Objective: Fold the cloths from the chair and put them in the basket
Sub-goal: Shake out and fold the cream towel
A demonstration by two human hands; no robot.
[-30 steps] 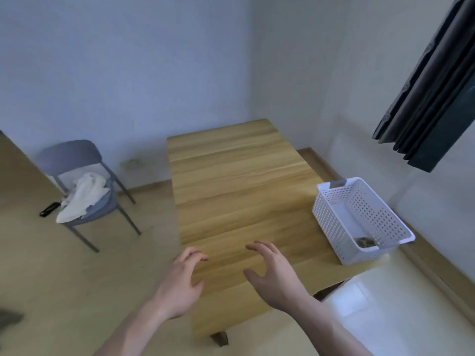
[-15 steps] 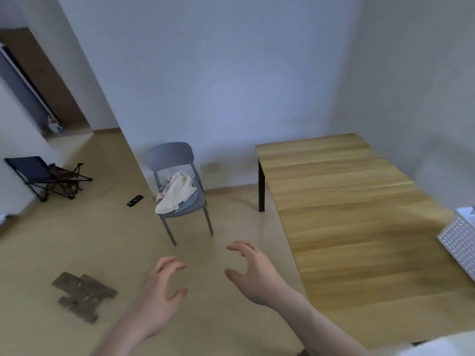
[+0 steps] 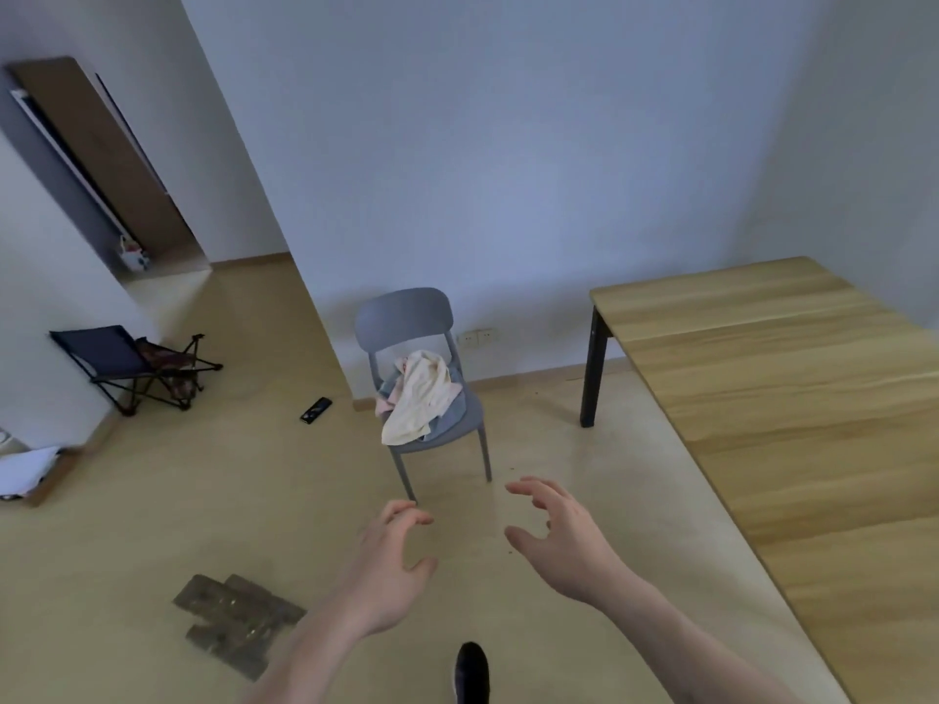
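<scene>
While the cloths lie heaped on the grey chair against the wall, well beyond reach, the left hand and right hand hover apart, empty, fingers loosely curled, probably readying to gather them.

Both bare forearms reach forward from the bottom of the view, side by side and apart. The left hand is held palm down and a little inward, its fingers curled loosely and the thumb spread below them, gripping nothing. The right hand sits slightly farther out, wrist bent a touch, fingers spread and bent like a loose claw, thumb pointing toward the left hand, also empty. The two hands do not touch. A dark rounded shape low between the arms is probably the toe of a shoe.
</scene>
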